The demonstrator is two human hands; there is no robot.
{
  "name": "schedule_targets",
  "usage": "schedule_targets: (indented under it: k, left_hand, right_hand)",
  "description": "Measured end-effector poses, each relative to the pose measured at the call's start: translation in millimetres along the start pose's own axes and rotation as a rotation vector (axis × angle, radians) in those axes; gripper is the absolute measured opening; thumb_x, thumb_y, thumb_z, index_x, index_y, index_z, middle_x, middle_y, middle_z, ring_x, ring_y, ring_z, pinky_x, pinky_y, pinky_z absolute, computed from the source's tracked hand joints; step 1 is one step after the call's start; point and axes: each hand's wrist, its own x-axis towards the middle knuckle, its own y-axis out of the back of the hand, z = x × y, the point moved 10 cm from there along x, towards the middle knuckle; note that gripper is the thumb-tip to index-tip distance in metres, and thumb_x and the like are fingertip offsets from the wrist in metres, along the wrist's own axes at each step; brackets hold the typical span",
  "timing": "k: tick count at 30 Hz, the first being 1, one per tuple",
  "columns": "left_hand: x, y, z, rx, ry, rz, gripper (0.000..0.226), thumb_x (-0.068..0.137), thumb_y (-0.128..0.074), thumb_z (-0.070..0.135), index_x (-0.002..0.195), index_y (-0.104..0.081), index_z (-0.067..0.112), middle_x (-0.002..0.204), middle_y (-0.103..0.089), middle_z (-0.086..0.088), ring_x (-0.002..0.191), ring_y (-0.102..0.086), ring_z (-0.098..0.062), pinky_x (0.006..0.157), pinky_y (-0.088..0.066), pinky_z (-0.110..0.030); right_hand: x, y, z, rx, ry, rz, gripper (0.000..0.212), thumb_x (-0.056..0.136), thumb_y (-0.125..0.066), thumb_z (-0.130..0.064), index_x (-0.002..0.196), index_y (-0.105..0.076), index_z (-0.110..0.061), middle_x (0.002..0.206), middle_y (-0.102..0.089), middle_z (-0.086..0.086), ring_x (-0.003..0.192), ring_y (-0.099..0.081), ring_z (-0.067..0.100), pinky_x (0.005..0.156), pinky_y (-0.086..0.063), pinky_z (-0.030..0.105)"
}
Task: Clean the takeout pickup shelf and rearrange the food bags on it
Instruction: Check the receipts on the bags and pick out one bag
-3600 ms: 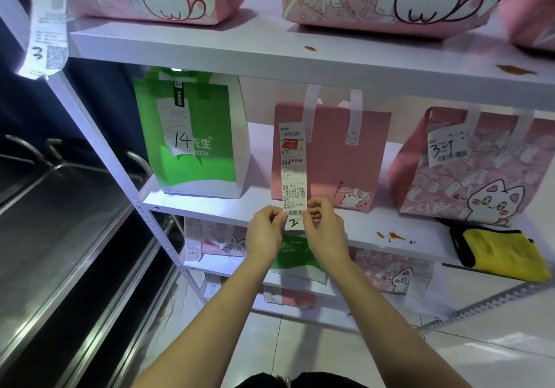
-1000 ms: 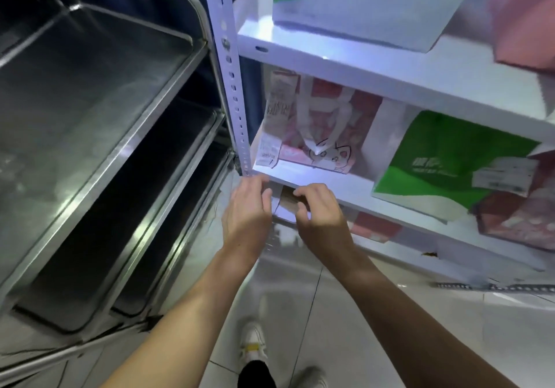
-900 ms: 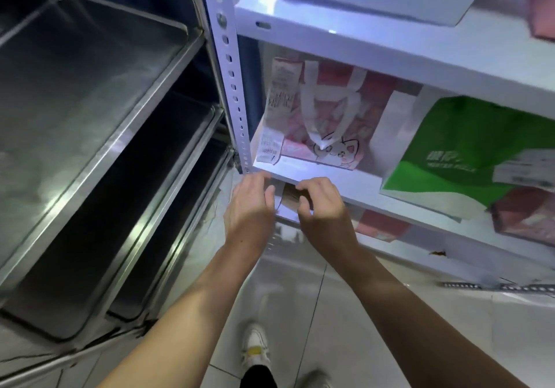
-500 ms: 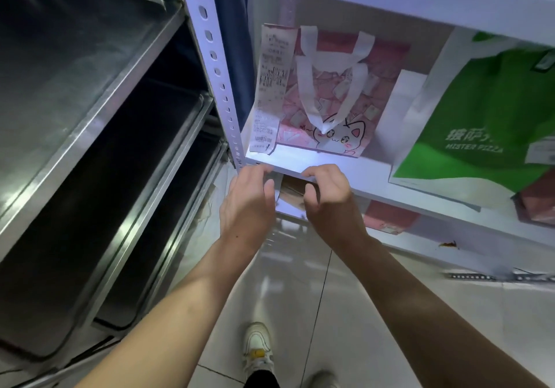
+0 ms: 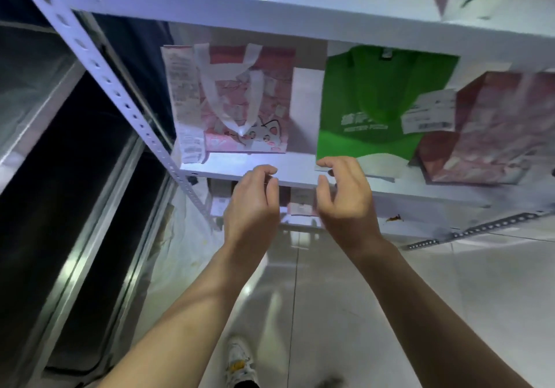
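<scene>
From the head camera we look down at a white shelf (image 5: 270, 174) with our two hands in front of its edge. Our left hand (image 5: 252, 204) is at about 6 o'clock of the pink cat bag (image 5: 249, 102); its fingers are loosely curled and hold nothing. Our right hand (image 5: 345, 198) is at 3 o'clock of the left hand, a little apart from it, also with fingers loosely curled and nothing in them. The fingertips of both hands are just at the front edge of the shelf board; we cannot tell if they touch it.

The pink cat bag stands on this board at the left end, with a long receipt (image 5: 183, 102) hanging at its 9 o'clock side. At 3 o'clock of it stands the green bag (image 5: 369, 102), and further at 3 o'clock a second pink bag (image 5: 492, 126), with a small white slip (image 5: 429, 111) between them.

At 9 o'clock of the shelf is a steel cart (image 5: 60, 177). At 6 o'clock, on the tiled floor (image 5: 330, 312), we see one white shoe (image 5: 238, 363).
</scene>
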Motion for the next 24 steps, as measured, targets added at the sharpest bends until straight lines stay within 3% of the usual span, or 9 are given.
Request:
schedule_targets:
  k: [4, 10, 12, 15, 17, 20, 23, 24]
  left_hand:
    - [-7.9, -29.4, 47.0, -0.003, -0.066, -0.002, 0.023, 0.105, -0.047, 0.029, 0.123, -0.061, 0.024, 0.115, -0.064, 0.007, 0.104, -0.060, -0.016, 0.086, -0.048, -0.036]
    - [-7.3, -68.1, 93.1, 0.021, -0.073, -0.028, 0.019, 0.106, -0.044, 0.033, 0.099, -0.061, 0.032, 0.104, -0.064, 0.015, 0.094, -0.060, -0.011, 0.080, -0.055, -0.044]
    - [-1.7, -80.5, 103.8, 0.010, -0.075, -0.017, 0.020, 0.106, -0.044, 0.033, 0.098, -0.062, 0.030, 0.103, -0.065, 0.014, 0.094, -0.060, -0.012, 0.080, -0.054, -0.044]
    - [6.7, -99.8, 121.8, -0.009, -0.095, -0.004, 0.020, 0.106, -0.046, 0.031, 0.097, -0.062, 0.026, 0.099, -0.066, 0.010, 0.093, -0.060, -0.017, 0.080, -0.054, -0.045]
    - [12.3, -113.3, 133.1, -0.011, -0.097, -0.011, 0.019, 0.106, -0.046, 0.030, 0.100, -0.063, 0.027, 0.100, -0.066, 0.009, 0.094, -0.060, -0.019, 0.080, -0.054, -0.046]
    - [18.9, -129.7, 147.9, 0.004, -0.102, -0.024, 0.019, 0.105, -0.046, 0.029, 0.112, -0.064, 0.028, 0.109, -0.068, 0.008, 0.098, -0.062, -0.020, 0.081, -0.056, -0.046]
    - [23.7, -137.3, 160.5, 0.036, -0.146, -0.009, 0.030, 0.105, -0.046, 0.025, 0.131, -0.060, 0.028, 0.128, -0.064, 0.006, 0.107, -0.062, -0.021, 0.087, -0.055, -0.045]
    - [25.3, -138.6, 163.0, 0.052, -0.154, -0.004, 0.032, 0.105, -0.045, 0.024, 0.135, -0.057, 0.028, 0.131, -0.062, 0.006, 0.108, -0.061, -0.022, 0.088, -0.054, -0.045]
  right_hand:
    - [-2.2, 51.6, 33.4, -0.002, -0.095, 0.026, 0.025, 0.093, -0.057, -0.001, 0.116, -0.066, -0.007, 0.113, -0.060, 0.003, 0.105, -0.059, 0.018, 0.096, -0.047, 0.030]
    - [10.9, 113.1, 86.8, -0.020, -0.209, 0.114, 0.017, 0.099, -0.056, -0.009, 0.114, -0.065, -0.009, 0.110, -0.058, -0.001, 0.100, -0.058, 0.019, 0.088, -0.052, 0.040]
    - [20.1, 127.1, 106.0, -0.012, -0.262, 0.143, 0.014, 0.100, -0.057, -0.011, 0.112, -0.064, -0.010, 0.110, -0.058, 0.002, 0.098, -0.055, 0.015, 0.087, -0.050, 0.034]
    - [33.8, 143.9, 127.8, -0.026, -0.299, 0.179, 0.016, 0.102, -0.059, -0.017, 0.115, -0.062, -0.009, 0.112, -0.056, 0.003, 0.097, -0.049, 0.009, 0.085, -0.042, 0.014]
    - [41.0, 145.3, 146.4, -0.016, -0.349, 0.175, 0.021, 0.102, -0.059, -0.022, 0.119, -0.060, -0.008, 0.116, -0.056, 0.003, 0.100, -0.049, 0.009, 0.085, -0.037, 0.006]
    - [49.2, 137.2, 169.8, 0.073, -0.444, 0.158, 0.024, 0.102, -0.061, -0.028, 0.120, -0.059, -0.013, 0.114, -0.063, 0.002, 0.100, -0.060, 0.015, 0.089, -0.051, 0.025]
    - [51.3, 126.1, 187.3, 0.237, -0.574, 0.163, 0.011, 0.102, -0.062, -0.020, 0.108, -0.065, -0.011, 0.087, -0.066, -0.006, 0.073, -0.060, -0.005, 0.068, -0.050, 0.017]
    - [51.2, 123.9, 192.4, 0.271, -0.606, 0.174, 0.009, 0.101, -0.062, -0.018, 0.103, -0.067, -0.010, 0.079, -0.065, -0.008, 0.065, -0.058, -0.004, 0.063, -0.049, 0.018]
